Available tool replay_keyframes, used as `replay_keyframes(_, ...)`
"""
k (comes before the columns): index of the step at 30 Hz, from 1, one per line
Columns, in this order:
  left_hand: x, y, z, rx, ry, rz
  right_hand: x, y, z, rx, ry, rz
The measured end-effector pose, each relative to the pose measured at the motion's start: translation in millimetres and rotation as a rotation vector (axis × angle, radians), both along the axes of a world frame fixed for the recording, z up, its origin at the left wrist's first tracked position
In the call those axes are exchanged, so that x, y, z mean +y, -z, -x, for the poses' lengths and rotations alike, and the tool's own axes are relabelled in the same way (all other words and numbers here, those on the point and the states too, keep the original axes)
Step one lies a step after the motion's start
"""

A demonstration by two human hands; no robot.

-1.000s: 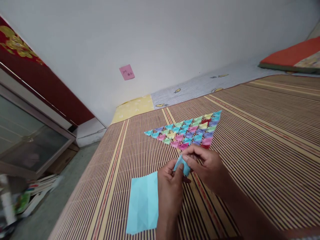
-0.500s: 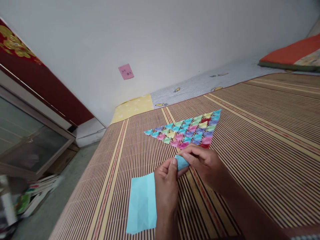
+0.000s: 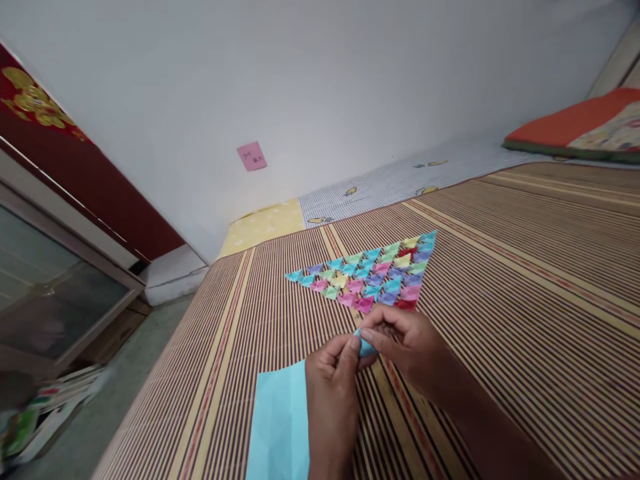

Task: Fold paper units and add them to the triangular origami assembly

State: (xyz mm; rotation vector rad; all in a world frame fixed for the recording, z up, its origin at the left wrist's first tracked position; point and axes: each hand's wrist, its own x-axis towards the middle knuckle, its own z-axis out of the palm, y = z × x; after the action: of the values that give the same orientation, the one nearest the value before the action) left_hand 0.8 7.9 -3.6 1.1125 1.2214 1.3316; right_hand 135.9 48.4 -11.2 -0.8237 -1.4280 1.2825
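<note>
Between my two hands is a small folded piece of blue paper (image 3: 367, 348), partly covered by the fingers. My left hand (image 3: 334, 380) pinches its left side with the thumb on top. From the right, my right hand (image 3: 407, 343) grips the paper too, its thumb and fingers close to the left thumb. A flat light-blue sheet of paper (image 3: 280, 420) with creases lies beside my left wrist. Just beyond the hands, several small folded paper pieces (image 3: 373, 270) in blue, green, pink, yellow, purple and red lie in rows that form a triangle.
A striped bamboo mat (image 3: 525, 267) covers the bed. A pink note (image 3: 251, 156) is on the white wall (image 3: 350, 80). An orange cushion (image 3: 575, 120) lies at the far right. Left of the bed's edge are a glass-fronted cabinet (image 3: 55, 287) and papers on the floor (image 3: 60, 407).
The fingers have drawn closer together over the blue paper, and less of it shows. The whole view has shifted slightly, so things appear a little lower.
</note>
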Motion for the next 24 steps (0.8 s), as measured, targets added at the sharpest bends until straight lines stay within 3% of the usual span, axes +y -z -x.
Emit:
replay_keyframes(7,0,-8.6,3,0.122,-0.01,0.027,-4,-2.2,8,-0.189,0.184,-0.187)
replay_keyframes(12,2,-0.5,10,0.098,-0.018,0.008,1,1.1,4,-0.117,0.033,-0.086)
replay_keyframes(17,6,14.6,9,-0.215,-0.103,0.06,6,4.7,-4,-0.082,-0.089,-0.021)
replay_keyframes(20,6,15.0,7,-0.247,-0.092,0.053,6,5.9,-3,-0.068,-0.071,-0.023)
replay_keyframes(24,4,9.1,10,-0.097,-0.052,0.0,3,1.4,1,-0.15,0.078,-0.134)
